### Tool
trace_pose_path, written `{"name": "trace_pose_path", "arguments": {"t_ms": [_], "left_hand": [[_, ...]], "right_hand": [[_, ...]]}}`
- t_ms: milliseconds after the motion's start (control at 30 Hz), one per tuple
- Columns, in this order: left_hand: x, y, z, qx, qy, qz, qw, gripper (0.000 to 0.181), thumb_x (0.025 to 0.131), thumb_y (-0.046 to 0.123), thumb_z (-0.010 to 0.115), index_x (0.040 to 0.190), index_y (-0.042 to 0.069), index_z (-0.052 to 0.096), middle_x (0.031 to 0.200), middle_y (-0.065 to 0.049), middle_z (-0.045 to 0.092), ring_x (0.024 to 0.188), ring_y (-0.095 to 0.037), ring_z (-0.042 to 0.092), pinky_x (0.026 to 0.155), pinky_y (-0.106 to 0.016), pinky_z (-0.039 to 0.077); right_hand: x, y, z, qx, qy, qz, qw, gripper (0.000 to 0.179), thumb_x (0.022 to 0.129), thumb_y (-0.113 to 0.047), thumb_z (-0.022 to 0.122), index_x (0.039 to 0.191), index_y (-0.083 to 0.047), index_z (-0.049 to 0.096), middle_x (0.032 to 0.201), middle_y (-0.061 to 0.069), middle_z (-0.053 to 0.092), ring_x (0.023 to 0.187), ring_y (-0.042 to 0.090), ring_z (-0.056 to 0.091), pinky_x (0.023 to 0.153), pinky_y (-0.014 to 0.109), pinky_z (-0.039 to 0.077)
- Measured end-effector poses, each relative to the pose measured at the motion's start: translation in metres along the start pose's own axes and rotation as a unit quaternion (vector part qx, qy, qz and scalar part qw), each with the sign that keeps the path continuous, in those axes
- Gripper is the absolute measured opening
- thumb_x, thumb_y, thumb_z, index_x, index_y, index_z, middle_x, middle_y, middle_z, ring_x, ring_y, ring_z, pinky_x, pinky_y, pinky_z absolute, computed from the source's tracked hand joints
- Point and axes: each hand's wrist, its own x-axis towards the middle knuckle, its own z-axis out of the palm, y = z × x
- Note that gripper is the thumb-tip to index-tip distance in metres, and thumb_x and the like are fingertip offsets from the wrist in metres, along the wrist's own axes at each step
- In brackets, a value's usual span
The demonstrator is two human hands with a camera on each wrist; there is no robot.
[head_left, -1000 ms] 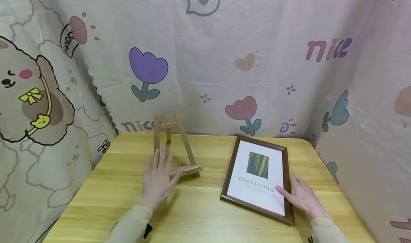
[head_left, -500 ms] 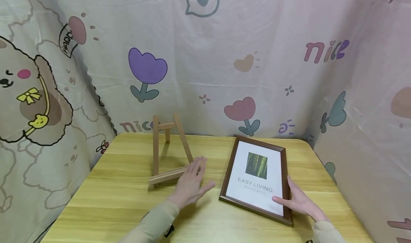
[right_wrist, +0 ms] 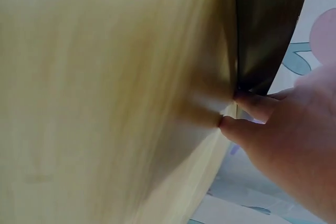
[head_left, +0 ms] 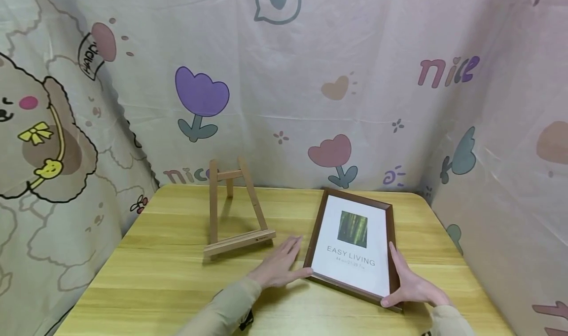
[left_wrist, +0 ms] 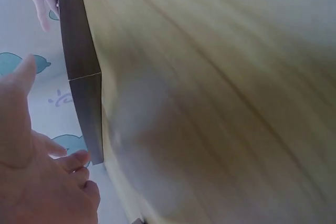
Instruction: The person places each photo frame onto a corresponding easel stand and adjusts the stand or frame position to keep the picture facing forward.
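A brown picture frame (head_left: 355,277) lies face up on the right of the table, its white insert showing a green forest picture and "EASY LIVING". My left hand (head_left: 279,264) is at its lower left corner, thumb tip at the corner and the other fingers extended beside the left edge. On the other side, my right hand (head_left: 414,281) touches the frame, fingers along the right edge and thumb at the lower right corner. The right wrist view has the right fingertips (right_wrist: 231,124) low by the frame's dark side (right_wrist: 268,30). A small wooden easel (head_left: 239,241) stands left of the frame.
The light wood table (head_left: 146,267) ends at a back edge against a hanging cloth (head_left: 266,69) printed with flowers and hearts. More of this cloth hangs on the left and right sides.
My left hand has moved right, from in front of the easel to the frame's lower left corner. My right thumb has slid toward the lower right corner. Easel and frame stay put.
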Motion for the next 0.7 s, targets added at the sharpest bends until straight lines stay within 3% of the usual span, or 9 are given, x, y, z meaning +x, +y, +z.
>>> {"name": "trace_pose_path", "arguments": {"t_ms": [400, 700], "left_hand": [[0.014, 0.001, 0.015, -0.072, -0.021, -0.019, 0.9970, 0.104, 0.092, 0.066, 0.058, 0.163, 0.008, 0.009, 0.168, -0.020, 0.017, 0.155, -0.041, 0.020, 0.121, -0.064, 0.028], [0.020, -0.002, 0.016, -0.108, -0.017, -0.023, 0.9938, 0.109, 0.089, 0.062, 0.064, 0.161, 0.002, 0.010, 0.167, -0.021, 0.014, 0.154, -0.040, 0.019, 0.120, -0.063, 0.031]], "right_hand": [[0.005, 0.005, 0.002, 0.003, 0.031, -0.005, 0.9995, 0.153, 0.063, -0.025, 0.096, 0.155, 0.002, -0.023, 0.159, 0.040, -0.018, 0.145, 0.064, -0.005, 0.113, 0.078, 0.005], [0.009, 0.006, -0.002, 0.012, 0.031, -0.002, 0.9994, 0.147, 0.066, -0.022, 0.094, 0.156, 0.002, -0.020, 0.162, 0.037, -0.014, 0.147, 0.061, 0.001, 0.116, 0.074, 0.010]]}}
